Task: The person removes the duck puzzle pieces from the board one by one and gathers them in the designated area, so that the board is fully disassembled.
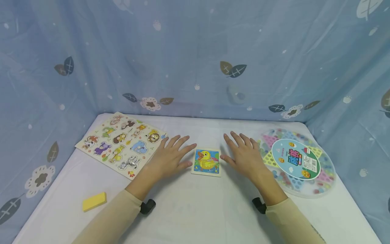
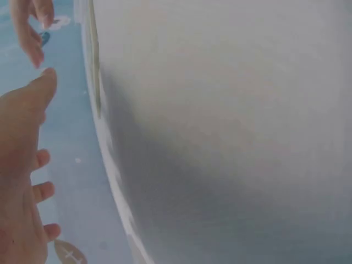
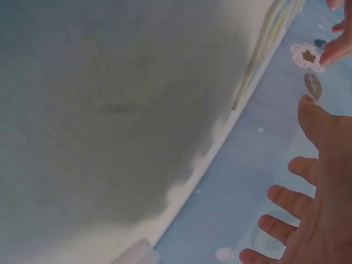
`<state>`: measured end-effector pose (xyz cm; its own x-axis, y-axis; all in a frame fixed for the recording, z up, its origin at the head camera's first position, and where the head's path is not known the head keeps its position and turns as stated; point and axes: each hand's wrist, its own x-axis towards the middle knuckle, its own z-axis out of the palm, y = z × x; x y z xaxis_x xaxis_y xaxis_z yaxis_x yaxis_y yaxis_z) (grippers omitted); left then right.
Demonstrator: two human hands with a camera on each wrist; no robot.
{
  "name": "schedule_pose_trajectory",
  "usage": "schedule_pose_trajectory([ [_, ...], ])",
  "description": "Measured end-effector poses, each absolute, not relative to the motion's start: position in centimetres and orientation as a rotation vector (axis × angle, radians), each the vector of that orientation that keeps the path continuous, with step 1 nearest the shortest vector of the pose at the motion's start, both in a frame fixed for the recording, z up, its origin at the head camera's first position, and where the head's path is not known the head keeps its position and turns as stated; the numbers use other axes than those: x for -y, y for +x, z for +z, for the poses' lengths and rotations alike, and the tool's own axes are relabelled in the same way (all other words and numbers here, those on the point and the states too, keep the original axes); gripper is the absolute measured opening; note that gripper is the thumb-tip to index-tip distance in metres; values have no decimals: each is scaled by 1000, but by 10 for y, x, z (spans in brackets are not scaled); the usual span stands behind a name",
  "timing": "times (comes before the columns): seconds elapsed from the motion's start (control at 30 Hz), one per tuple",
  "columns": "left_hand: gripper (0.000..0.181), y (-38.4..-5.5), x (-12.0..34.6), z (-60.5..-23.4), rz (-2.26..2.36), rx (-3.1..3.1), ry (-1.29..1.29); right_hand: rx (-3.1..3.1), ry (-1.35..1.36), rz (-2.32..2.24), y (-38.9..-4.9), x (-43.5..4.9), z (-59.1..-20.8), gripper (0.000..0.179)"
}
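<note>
A small square duck jigsaw puzzle (image 1: 207,162) lies on the white table between my two hands. My left hand (image 1: 170,157) is just left of it, fingers spread and holding nothing. On the other side my right hand (image 1: 245,156) hovers with spread fingers, also holding nothing. The left wrist view has the left hand (image 2: 25,137) along its left edge, with the other hand's fingertips above. In the right wrist view the right hand (image 3: 324,187) shows splayed fingers over the cloth backdrop.
At the left lies a wooden animal peg puzzle board (image 1: 105,166), partly behind the left hand. A yellow block (image 1: 94,201) sits near the left sleeve. A round clear case of Chinese checkers (image 1: 295,159) lies at the right. Blue patterned cloth (image 1: 195,61) stands around the table.
</note>
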<state>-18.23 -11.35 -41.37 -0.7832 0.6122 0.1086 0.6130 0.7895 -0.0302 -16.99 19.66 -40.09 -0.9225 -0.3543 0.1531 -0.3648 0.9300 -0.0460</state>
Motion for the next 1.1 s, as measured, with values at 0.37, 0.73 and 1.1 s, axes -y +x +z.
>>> schedule_pose_trajectory([
  [0.37,65,-181,109,-422,-83,2932,-1062,2984,614,236,-170,-192,-407,76],
  [0.73,63,-176,102,-423,-152,3019,-1176,2985,837,427,-184,-187,-412,69],
  [1.1,54,-178,103,-426,-155,3099,-1239,3040,1051,780,-202,-177,-412,56],
])
